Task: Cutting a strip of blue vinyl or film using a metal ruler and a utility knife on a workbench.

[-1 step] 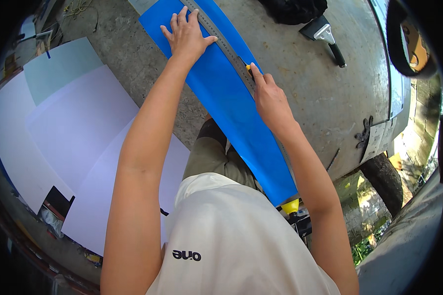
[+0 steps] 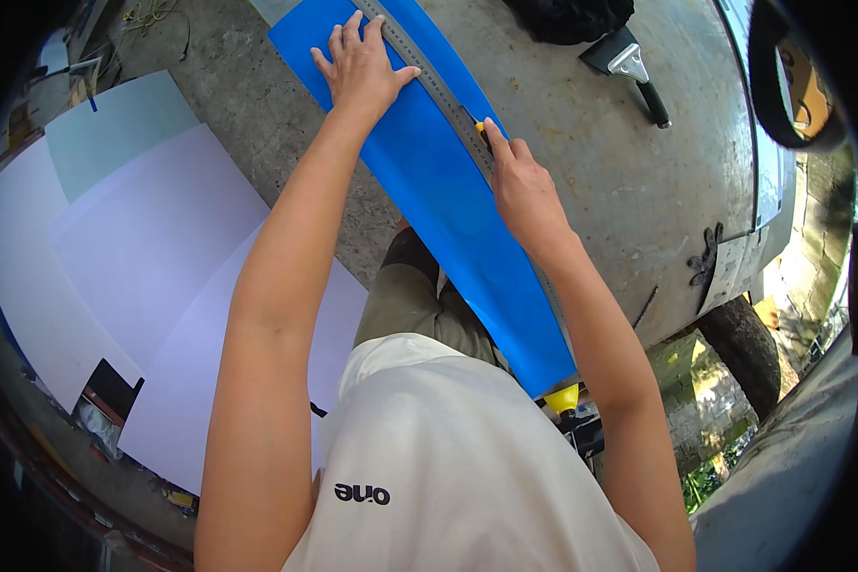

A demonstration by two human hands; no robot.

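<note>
Across the upper centre, left hand (image 2: 360, 76) spread over grey ruler (image 2: 439, 92) and blue sheet (image 2: 448, 214), right hand (image 2: 526, 191) — curled around yellow cutter (image 2: 482, 130) — beside the ruler.

Broad grey tabletop (image 2: 582, 219), mottled with brownish stains and scuffs. Along its left side, a long, flat, bright-blue sheet (image 2: 448, 205), running from far end to near edge. Farther up, right of the sheet, a crumpled bundle of black fabric (image 2: 577, 19). Just beside it, a squeegee-like tool (image 2: 627, 65) with broad black blade, silver clamp, black handle. Near the right corner, a dark, lobed object (image 2: 704, 257), material unclear, against a pale flat piece (image 2: 725, 274).
</note>
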